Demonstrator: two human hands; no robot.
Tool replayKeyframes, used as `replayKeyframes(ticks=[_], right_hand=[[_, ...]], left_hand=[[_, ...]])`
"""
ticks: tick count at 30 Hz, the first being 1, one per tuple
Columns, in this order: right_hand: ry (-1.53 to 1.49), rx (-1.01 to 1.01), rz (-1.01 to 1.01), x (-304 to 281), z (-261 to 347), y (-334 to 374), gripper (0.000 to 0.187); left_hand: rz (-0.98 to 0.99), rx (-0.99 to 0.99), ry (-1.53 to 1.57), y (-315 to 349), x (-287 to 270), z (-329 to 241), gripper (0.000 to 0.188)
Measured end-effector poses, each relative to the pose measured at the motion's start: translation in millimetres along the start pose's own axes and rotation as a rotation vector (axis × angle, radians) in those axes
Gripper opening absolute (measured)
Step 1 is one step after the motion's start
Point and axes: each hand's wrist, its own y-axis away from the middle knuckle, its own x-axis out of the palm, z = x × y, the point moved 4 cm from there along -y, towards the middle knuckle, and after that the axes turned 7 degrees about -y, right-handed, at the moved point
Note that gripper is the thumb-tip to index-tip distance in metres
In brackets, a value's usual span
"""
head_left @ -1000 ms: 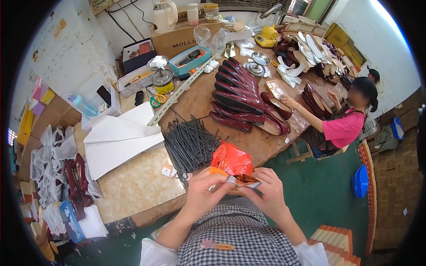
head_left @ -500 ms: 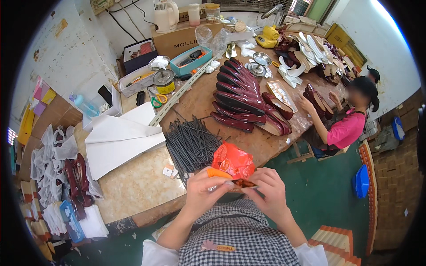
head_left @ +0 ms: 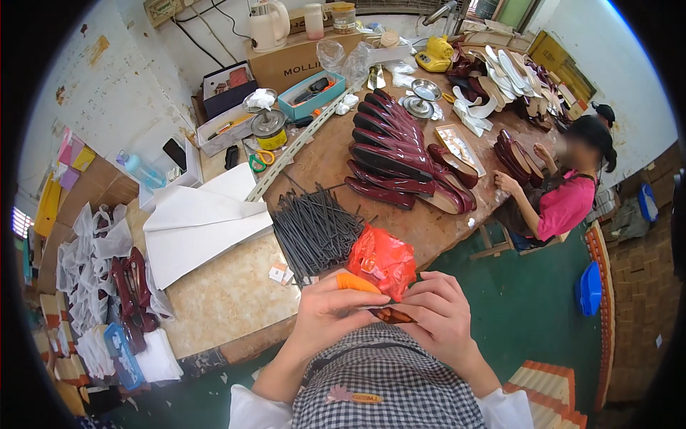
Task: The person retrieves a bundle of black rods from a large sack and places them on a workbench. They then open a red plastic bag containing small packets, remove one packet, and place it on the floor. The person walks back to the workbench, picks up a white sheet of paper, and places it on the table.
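Note:
In front of my apron, both hands pinch a small shiny packet [head_left: 394,315] with dark reddish-brown on it; its contents I cannot make out. My left hand [head_left: 321,312], with an orange finger cover [head_left: 356,283] on one finger, grips its left end. My right hand [head_left: 444,314] holds the right end with bent fingers. Just beyond the hands, a crumpled red plastic bag [head_left: 383,260] lies at the table edge. Beside the bag is a heap of thin black sticks [head_left: 314,227], with small white tags [head_left: 280,273] close to my left hand.
Glossy dark red shoes [head_left: 393,154] stand in a row mid-table. A person in pink [head_left: 568,204] sits at the right with more shoes. White sheets [head_left: 207,229] lie left, near green-orange scissors [head_left: 261,159]. Shoes in plastic [head_left: 93,250] are far left. A wooden rack [head_left: 543,390] stands lower right.
My hands have come slightly lower, and the packet now tilts to show more of its reddish-brown face. The other person's near hand has drawn back from the shoes a little.

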Motion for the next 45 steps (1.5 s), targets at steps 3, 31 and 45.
replayKeyframes(ticks=[3,31,45], right_hand=[[-0.003,0.025,-0.001,-1,1,-1,0.029],[-0.116,-0.247,0.050,-45,62,-13,0.017],[-0.149,-0.240,0.050,-47,61,-12,0.017]], left_hand=[[-0.009,0.066,-0.018,1,-1,-3,0.033],[0.123,0.451,-0.179,17,-18,-98,0.035],[0.103,0.468,-0.145,11,-14,-96,0.026]])
